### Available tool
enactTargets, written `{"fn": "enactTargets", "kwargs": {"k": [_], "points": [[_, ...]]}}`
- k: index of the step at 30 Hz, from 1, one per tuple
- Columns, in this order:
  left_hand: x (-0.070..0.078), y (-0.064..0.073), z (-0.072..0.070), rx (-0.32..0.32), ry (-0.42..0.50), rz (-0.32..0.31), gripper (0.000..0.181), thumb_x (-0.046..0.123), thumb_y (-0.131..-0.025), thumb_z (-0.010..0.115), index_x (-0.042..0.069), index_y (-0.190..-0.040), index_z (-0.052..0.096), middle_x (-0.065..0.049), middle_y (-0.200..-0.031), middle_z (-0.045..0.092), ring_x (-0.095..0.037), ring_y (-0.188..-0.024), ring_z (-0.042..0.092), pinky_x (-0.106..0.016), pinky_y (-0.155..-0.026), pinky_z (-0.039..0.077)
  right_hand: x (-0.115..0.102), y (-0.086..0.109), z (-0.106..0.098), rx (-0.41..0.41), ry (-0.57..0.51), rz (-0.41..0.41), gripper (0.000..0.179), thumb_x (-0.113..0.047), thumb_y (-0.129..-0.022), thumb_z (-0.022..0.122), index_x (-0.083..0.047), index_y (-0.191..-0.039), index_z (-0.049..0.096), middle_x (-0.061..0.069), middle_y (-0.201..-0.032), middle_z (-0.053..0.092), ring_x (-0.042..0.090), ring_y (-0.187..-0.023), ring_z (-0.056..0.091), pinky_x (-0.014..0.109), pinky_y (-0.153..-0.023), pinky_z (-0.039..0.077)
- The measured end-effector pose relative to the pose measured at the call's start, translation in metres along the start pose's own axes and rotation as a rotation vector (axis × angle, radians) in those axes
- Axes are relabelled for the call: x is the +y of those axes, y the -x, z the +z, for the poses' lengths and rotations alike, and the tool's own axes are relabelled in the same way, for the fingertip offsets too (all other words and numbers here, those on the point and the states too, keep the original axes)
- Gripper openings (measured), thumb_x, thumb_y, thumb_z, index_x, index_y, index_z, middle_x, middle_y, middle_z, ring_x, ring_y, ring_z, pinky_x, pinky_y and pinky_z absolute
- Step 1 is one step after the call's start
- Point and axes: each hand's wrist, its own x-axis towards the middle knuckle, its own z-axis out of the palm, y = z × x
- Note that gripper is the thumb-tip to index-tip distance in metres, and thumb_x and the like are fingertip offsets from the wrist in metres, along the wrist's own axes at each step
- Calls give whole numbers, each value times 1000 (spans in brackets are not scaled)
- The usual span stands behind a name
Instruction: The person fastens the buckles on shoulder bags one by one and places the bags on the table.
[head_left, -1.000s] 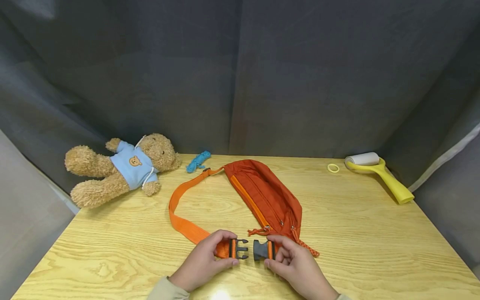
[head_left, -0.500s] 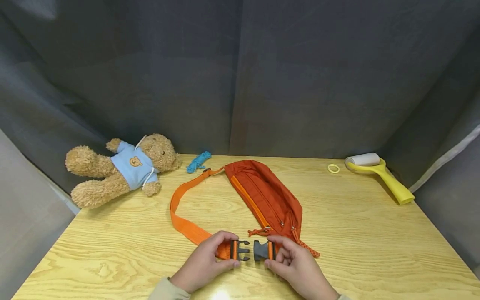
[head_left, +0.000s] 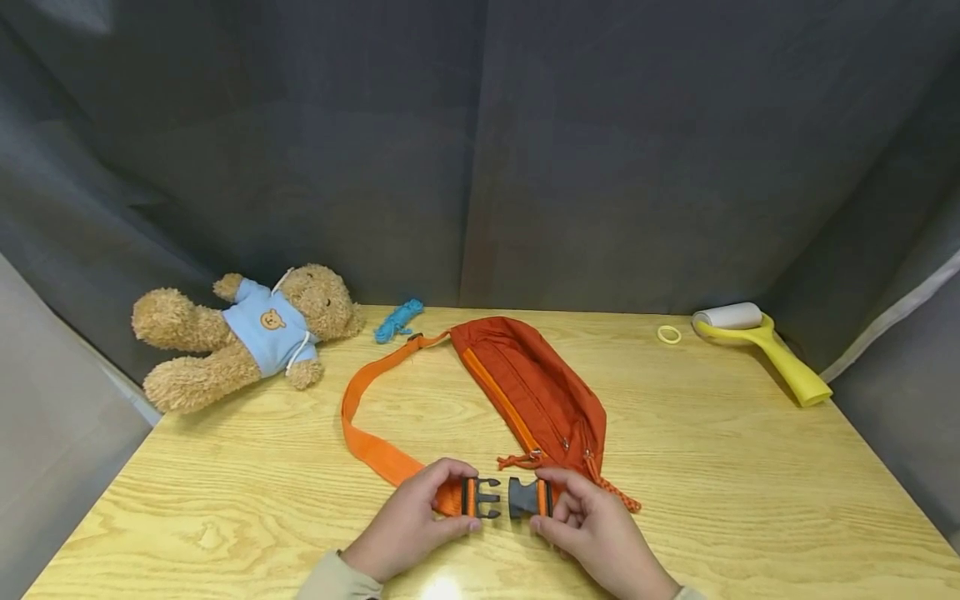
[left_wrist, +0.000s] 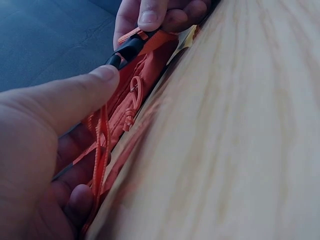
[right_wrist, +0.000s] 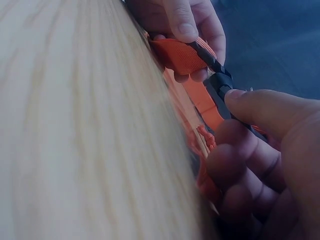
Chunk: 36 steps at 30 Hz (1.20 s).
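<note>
An orange-red waist bag point(head_left: 528, 387) lies on the wooden table, its orange strap point(head_left: 363, 429) looped out to the left. My left hand point(head_left: 416, 521) pinches the pronged half of the strap's black buckle point(head_left: 487, 497) between thumb and fingers. Facing it, the socket half of the buckle point(head_left: 522, 497) is pinched by my right hand point(head_left: 596, 529). A small gap separates the prongs from the socket, and the two halves are lined up. In the right wrist view the orange webbing point(right_wrist: 180, 57) bends below the left hand's fingers. Red zipper cords point(left_wrist: 102, 155) hang near the left hand in the left wrist view.
A teddy bear point(head_left: 262, 329) in a blue shirt lies at the back left. Beside it is a bundle of blue cord point(head_left: 399, 321). Toward the back right are a yellow ring point(head_left: 668, 334) and a white lint roller point(head_left: 731, 317) with a yellow handle. Dark curtains point(head_left: 480, 150) enclose the table.
The left hand has brought the pronged half slightly to the right, narrowing the gap to the socket. The right hand keeps its hold almost unmoved.
</note>
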Motion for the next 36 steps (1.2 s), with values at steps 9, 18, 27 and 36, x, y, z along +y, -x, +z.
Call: {"fn": "enactTargets", "kwargs": {"k": [9,18,27,36], "points": [[1,-1,0,0,-7,3,50,33,-86,82,17,-128,59,9,-115,64,-8,-92,61,-27,-79,51,-2,0,0,4,18,-2,55,-26,-86,82,-12,-134,60,-1,-69,60,9,-53,53,27,-51,48],[1,0,0,4,-19,10,51,33,-86,82,19,-130,60,10,-117,64,-7,-95,61,-27,-81,52,0,0,0,-1,7,-4,55,-26,-86,82,-11,-134,60,0,-69,60,10,-54,53,27,-52,49],[-1,0,0,5,-13,10,51,33,-85,82,18,-129,61,10,-116,64,-8,-94,61,-26,-79,51,0,0,0,-4,20,17,57,-27,-86,82,-10,-135,59,0,-71,61,11,-54,53,27,-52,48],[0,0,0,2,-5,-10,51,36,-85,81,19,-129,60,10,-117,64,-8,-94,61,-26,-79,51,0,-1,0,-2,15,11,57,-27,-86,82,-9,-135,59,0,-71,61,10,-54,53,26,-52,47]]}}
